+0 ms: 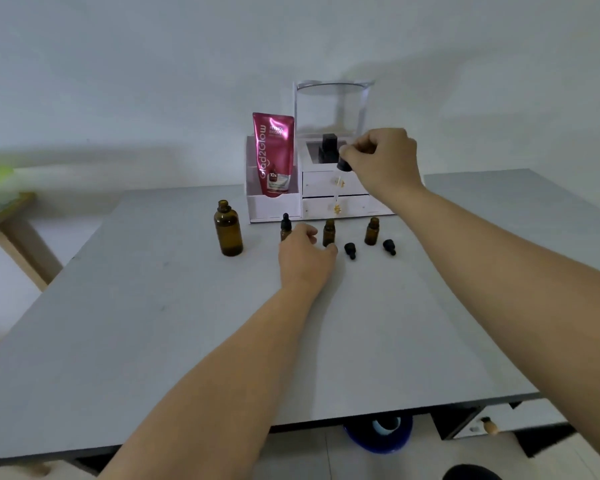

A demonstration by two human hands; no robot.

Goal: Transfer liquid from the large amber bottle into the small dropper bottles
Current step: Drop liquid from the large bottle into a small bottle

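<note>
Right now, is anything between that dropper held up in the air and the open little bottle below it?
Nothing visible does. The right hand holds the dropper directly above the open middle bottle, with only air between; the left hand steadies that bottle at its base.

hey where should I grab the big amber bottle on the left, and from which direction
Grip the large amber bottle around its wide cylindrical body, coming from its open left side. It stands upright and uncapped, so keep it level.
</note>
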